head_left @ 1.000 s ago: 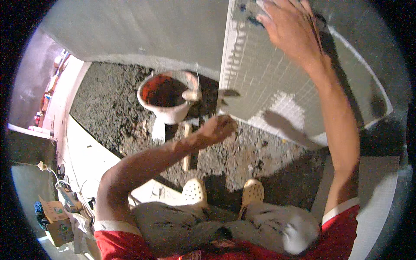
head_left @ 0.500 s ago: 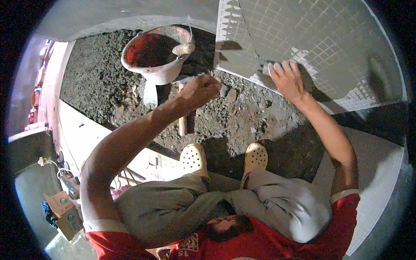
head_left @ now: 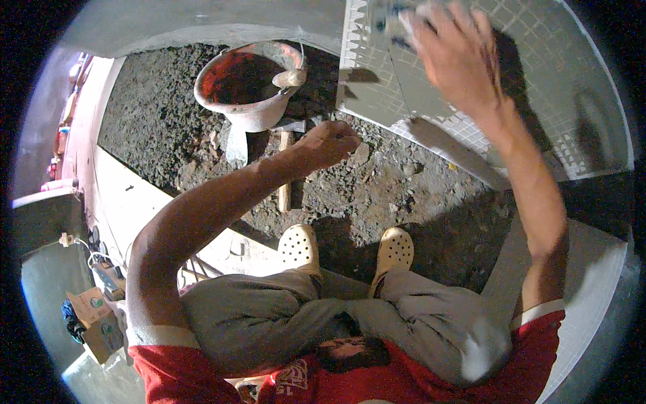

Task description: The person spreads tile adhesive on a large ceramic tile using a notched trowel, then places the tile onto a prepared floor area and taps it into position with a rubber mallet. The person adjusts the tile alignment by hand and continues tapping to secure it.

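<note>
My right hand (head_left: 464, 64) is over the upper part of a large tile panel (head_left: 538, 87), whose gridded back is smeared with grey paste. Its fingers are curled round a small blurred object (head_left: 400, 27) with pale and dark blue parts; its kind cannot be made out. White grid shows where the paste is thin. My left hand (head_left: 330, 143) is closed in a loose fist above the rubble, beside a hammer (head_left: 284, 182) with a wooden handle. Whatever it may hold is hidden. A bucket (head_left: 259, 118) with a reddish inside stands beyond it, a light wooden handle (head_left: 289, 78) at its rim.
A flat metal blade (head_left: 236, 145) lies against the bucket's foot. Rough soil and stones (head_left: 155, 108) cover the ground, with a pale board (head_left: 145, 195) on the left. Another gridded tile (head_left: 592, 269) is at right. A cardboard box (head_left: 101, 323) and cables stand at lower left.
My right hand has moved up and away across the panel, along with the object in it. My left hand has shifted slightly right and nearer, still closed.
</note>
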A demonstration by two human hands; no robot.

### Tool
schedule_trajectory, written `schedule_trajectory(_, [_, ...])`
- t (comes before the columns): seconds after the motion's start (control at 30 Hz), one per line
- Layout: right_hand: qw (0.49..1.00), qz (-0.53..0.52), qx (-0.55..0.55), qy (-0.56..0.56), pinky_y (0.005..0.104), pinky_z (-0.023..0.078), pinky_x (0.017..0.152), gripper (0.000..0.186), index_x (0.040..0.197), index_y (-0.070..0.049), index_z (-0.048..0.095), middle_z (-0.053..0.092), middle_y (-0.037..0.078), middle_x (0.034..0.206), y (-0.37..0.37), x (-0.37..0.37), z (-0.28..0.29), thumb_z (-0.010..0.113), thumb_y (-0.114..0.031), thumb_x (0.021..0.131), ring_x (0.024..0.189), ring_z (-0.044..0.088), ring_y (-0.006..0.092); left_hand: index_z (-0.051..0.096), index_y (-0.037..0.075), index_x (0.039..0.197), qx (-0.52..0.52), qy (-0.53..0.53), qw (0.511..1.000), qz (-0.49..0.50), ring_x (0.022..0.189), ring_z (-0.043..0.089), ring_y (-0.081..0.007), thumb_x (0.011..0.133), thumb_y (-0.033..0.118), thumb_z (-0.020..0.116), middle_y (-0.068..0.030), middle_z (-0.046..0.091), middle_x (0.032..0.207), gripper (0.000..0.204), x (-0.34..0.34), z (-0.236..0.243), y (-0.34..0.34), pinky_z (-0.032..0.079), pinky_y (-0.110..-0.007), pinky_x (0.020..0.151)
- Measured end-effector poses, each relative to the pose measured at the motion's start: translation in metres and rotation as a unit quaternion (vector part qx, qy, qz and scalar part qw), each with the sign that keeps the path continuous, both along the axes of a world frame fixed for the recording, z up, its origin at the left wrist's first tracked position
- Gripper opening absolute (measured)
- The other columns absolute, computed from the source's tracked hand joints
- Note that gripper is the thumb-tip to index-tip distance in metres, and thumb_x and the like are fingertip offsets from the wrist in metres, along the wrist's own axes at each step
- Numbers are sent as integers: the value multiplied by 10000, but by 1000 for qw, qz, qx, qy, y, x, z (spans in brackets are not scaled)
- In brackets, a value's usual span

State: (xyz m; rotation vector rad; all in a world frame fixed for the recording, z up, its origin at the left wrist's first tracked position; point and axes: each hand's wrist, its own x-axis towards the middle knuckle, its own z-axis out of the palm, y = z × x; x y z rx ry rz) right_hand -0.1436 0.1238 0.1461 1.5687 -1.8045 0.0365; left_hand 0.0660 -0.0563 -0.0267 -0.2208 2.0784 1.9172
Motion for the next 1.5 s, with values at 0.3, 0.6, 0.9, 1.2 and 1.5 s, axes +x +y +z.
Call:
schedule_trajectory(0.3, [975, -39, 218, -22, 433, 432, 950, 308, 1153, -72, 717, 668, 88, 1179, -21, 11, -66, 666, -166, 865, 1137, 582, 283, 699, -8, 990, -35, -48, 994, 96, 759, 636, -139, 956, 288, 655, -57, 674, 815, 301, 4, -1, -12, 525, -337, 677])
schedule_trajectory(0.6, [956, 4, 291, 18, 410, 435, 1000, 165, 945, -77, 745, 684, 82, 1150, -8, 27, -53, 625, -144, 854, 1161, 577, 261, 687, 5, 886, 43, -40, 996, 74, 652, 565, -112, 929, 243, 632, -5, 618, 705, 249, -8, -19, -21, 480, -318, 595])
schedule_trajectory(0.9, [940, 50, 319, 111, 416, 388, 1101, 181, 973, -102, 758, 687, 64, 1152, -69, 9, -38, 646, -166, 847, 1225, 559, 241, 647, 9, 833, -167, 69, 983, 21, 633, 586, -140, 935, 229, 630, -80, 622, 680, 243, -12, 0, -9, 508, -362, 592])
schedule_trajectory(1.2, [949, -72, 304, 49, 457, 422, 1023, 328, 1176, -115, 742, 656, 72, 1214, -15, 35, -34, 646, -168, 867, 1165, 573, 283, 685, -4, 863, -162, 13, 985, 64, 682, 638, -174, 931, 279, 614, -94, 665, 727, 299, -11, -13, -17, 538, -406, 669])
schedule_trajectory(1.5, [985, -56, 163, -25, 433, 448, 895, 317, 1162, -102, 709, 663, 73, 1146, -44, -2, -51, 640, -124, 854, 1088, 589, 282, 714, -8, 900, -88, 56, 993, 61, 691, 614, -155, 929, 295, 628, -58, 658, 720, 316, -18, -37, -11, 519, -378, 662])
